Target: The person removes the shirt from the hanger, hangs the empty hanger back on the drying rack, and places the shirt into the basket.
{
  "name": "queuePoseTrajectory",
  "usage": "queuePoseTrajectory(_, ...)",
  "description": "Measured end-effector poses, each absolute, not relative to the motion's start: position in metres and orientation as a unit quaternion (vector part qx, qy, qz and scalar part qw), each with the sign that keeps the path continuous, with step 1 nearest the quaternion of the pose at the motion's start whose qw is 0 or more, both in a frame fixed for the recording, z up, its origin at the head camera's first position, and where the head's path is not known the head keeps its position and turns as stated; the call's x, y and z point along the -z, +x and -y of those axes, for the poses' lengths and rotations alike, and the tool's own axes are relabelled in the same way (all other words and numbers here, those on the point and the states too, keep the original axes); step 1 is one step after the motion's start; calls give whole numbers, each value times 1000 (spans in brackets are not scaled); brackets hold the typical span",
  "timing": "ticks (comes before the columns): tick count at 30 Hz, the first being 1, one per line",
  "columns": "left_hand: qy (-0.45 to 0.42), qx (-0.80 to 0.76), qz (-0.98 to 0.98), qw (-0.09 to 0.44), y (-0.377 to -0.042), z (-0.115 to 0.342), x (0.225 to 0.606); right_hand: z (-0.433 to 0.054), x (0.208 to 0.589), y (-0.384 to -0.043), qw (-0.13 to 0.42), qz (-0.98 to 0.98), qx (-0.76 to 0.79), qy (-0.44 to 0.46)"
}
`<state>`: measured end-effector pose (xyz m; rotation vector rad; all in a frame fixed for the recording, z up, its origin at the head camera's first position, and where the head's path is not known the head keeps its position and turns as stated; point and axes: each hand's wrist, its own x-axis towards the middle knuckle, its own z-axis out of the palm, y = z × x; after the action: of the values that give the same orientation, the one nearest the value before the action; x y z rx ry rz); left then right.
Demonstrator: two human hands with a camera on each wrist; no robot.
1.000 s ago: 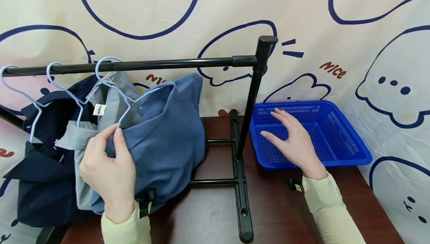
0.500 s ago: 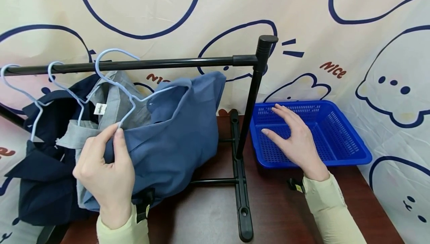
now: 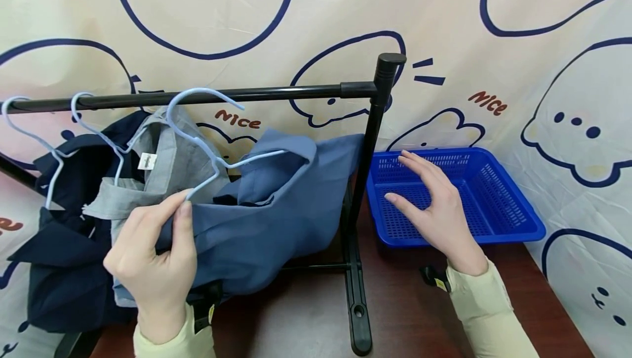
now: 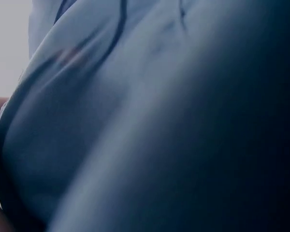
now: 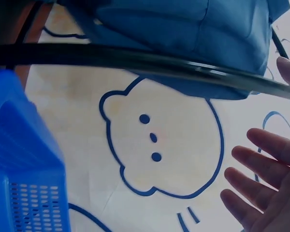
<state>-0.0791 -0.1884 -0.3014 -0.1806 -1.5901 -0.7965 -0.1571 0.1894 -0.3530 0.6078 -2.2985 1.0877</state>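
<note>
My left hand (image 3: 153,259) pinches the left arm of a light-blue clothes hanger (image 3: 215,160) between thumb and forefinger. A blue garment (image 3: 276,243) hangs on this hanger, its right side reaching the rack's upright. The hanger's hook curves in front of the black rail, its tip pointing right. Blurred blue cloth (image 4: 101,106) fills most of the left wrist view. My right hand (image 3: 444,215) is held with fingers spread, over the blue plastic basket (image 3: 518,226) in the head view, holding nothing. In the right wrist view its fingers (image 5: 253,162) are apart from the garment.
The rack's black rail (image 3: 286,93) meets an upright (image 3: 367,160) standing on a long foot (image 3: 357,303). To the left hang a grey garment (image 3: 170,166) and a dark navy one (image 3: 64,281). A patterned cloth (image 3: 444,12) backs the brown table (image 3: 296,314).
The hanger with the blue garment has moved right and its hook has come up off the rail to the front. My left hand kept its pinch; the right hand barely moved.
</note>
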Motion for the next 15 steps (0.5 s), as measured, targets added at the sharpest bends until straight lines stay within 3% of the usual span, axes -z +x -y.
queuePoseTrajectory(8, -111, 347, 685, 631, -78, 195, 308, -180, 338, -143, 292, 809, -426, 280)
queuePoseTrajectory(15, -100, 344, 650, 670, -76, 202, 309, -169, 326, -131, 301, 788, -438, 310)
